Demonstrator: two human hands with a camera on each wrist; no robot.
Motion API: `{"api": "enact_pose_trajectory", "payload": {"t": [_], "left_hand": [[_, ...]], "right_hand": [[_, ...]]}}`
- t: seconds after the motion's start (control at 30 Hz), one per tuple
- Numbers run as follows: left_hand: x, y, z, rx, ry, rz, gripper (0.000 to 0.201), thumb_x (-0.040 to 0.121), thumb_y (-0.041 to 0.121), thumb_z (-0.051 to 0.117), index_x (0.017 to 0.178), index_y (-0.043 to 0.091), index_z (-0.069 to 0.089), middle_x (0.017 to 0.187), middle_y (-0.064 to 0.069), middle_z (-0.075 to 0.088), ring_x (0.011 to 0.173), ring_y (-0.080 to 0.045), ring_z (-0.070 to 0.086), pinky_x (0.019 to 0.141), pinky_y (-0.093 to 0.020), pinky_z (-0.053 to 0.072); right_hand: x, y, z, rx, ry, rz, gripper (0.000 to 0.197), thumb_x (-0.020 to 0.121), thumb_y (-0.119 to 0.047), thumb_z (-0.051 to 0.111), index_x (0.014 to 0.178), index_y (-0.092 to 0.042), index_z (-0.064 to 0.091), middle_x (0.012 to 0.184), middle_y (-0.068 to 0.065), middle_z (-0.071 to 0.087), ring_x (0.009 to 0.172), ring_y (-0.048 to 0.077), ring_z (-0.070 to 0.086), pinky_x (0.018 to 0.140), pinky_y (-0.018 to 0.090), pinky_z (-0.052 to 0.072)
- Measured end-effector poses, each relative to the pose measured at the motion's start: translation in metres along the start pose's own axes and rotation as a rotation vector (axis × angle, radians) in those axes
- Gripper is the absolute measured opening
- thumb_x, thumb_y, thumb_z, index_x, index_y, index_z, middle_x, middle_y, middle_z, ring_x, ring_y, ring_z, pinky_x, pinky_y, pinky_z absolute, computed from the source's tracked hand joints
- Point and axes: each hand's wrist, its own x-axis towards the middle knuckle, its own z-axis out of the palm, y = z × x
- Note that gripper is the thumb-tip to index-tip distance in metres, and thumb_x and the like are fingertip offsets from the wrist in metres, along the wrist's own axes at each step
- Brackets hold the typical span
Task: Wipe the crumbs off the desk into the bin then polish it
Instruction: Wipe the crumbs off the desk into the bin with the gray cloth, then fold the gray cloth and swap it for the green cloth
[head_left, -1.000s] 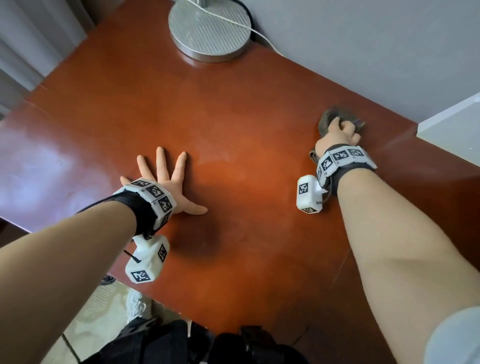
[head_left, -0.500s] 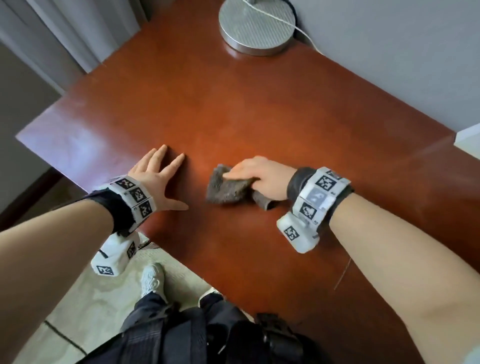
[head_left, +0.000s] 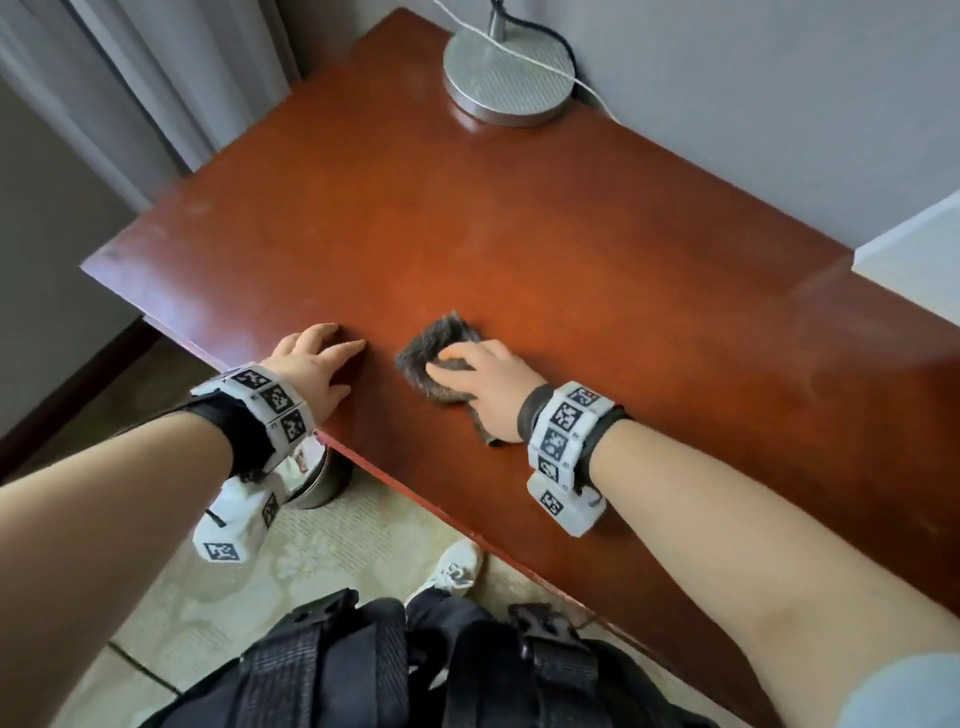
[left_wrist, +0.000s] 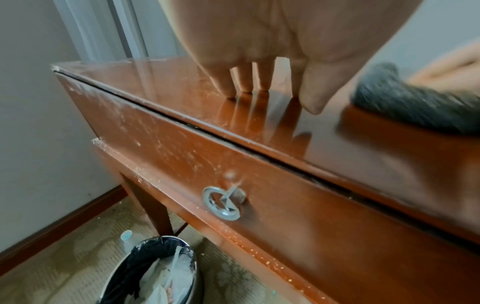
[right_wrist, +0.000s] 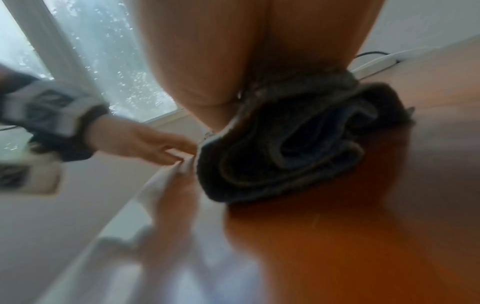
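A reddish-brown desk (head_left: 519, 234) fills the head view. My right hand (head_left: 483, 384) presses a bunched grey cloth (head_left: 441, 345) onto the desk top near the front left edge, with its fingers curled over the cloth. Just left of it, my left hand (head_left: 317, 364) rests its fingertips on the desk edge and holds nothing. In the left wrist view the bin (left_wrist: 155, 273) stands on the floor below that edge, with a black liner and white tissue inside. Pale crumbs (left_wrist: 272, 263) dot the drawer ledge. The cloth (right_wrist: 285, 144) looks folded and blurred in the right wrist view.
A round metal lamp base (head_left: 509, 78) with its cable stands at the desk's far corner by the wall. A white object (head_left: 909, 249) sits at the right edge. The drawer front has a ring pull (left_wrist: 223, 203). A small bottle (left_wrist: 127, 238) lies on the floor near the bin.
My right hand has swept the cloth from the far right side of the desk to the front left, beside my left hand. The left hand has drawn back to the desk edge.
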Motion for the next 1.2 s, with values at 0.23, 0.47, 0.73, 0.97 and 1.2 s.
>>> {"api": "enact_pose_trajectory", "payload": {"t": [0.23, 0.47, 0.73, 0.97, 1.2], "left_hand": [[-0.035, 0.002, -0.001, -0.042, -0.074, 0.095, 0.045, 0.093, 0.040, 0.048, 0.135, 0.028, 0.046, 0.143, -0.005, 0.036, 0.132, -0.029, 0.034, 0.110, -0.032, 0.027], [-0.093, 0.047, -0.010, -0.678, -0.262, 0.253, 0.053, 0.100, 0.040, 0.028, 0.109, -0.001, 0.059, 0.082, -0.005, 0.072, 0.082, -0.021, 0.066, 0.083, -0.030, 0.049], [-0.137, 0.084, -0.043, -1.058, -0.348, 0.560, 0.007, 0.092, 0.009, 0.053, 0.087, 0.013, 0.054, 0.088, -0.008, 0.059, 0.078, -0.017, 0.060, 0.073, -0.020, 0.055], [-0.167, 0.133, -0.064, -0.723, -0.211, 0.785, 0.015, 0.092, 0.013, 0.056, 0.087, 0.027, 0.056, 0.084, 0.006, 0.062, 0.085, -0.014, 0.060, 0.089, -0.025, 0.048], [-0.190, 0.196, -0.062, -0.820, -0.233, 0.842, 0.029, 0.091, 0.004, 0.053, 0.111, 0.024, 0.049, 0.084, -0.002, 0.057, 0.083, -0.019, 0.060, 0.076, -0.022, 0.056]], "right_hand": [[-0.091, -0.075, 0.034, 0.227, -0.174, 0.014, 0.056, 0.093, 0.005, 0.035, 0.139, -0.026, 0.044, 0.146, -0.002, 0.033, 0.131, 0.023, 0.028, 0.108, 0.024, 0.022], [-0.145, -0.123, 0.012, 0.356, 0.373, 0.294, 0.056, 0.091, 0.006, 0.042, 0.139, -0.023, 0.041, 0.141, 0.002, 0.033, 0.134, 0.018, 0.026, 0.108, 0.020, 0.017], [-0.201, -0.150, 0.013, 0.517, 0.622, 0.442, 0.082, 0.084, -0.017, 0.066, 0.148, -0.025, 0.014, 0.144, 0.006, 0.016, 0.135, 0.019, 0.025, 0.114, 0.032, 0.024], [-0.252, -0.129, -0.013, 0.457, 0.943, 0.628, 0.046, 0.088, -0.020, 0.062, 0.132, -0.018, 0.050, 0.129, 0.005, 0.044, 0.112, 0.015, 0.049, 0.105, 0.031, 0.038], [-0.303, -0.101, -0.022, 0.464, 1.029, 0.638, 0.027, 0.089, -0.020, 0.059, 0.116, -0.023, 0.057, 0.102, -0.007, 0.054, 0.093, 0.009, 0.050, 0.087, 0.027, 0.042]]}}
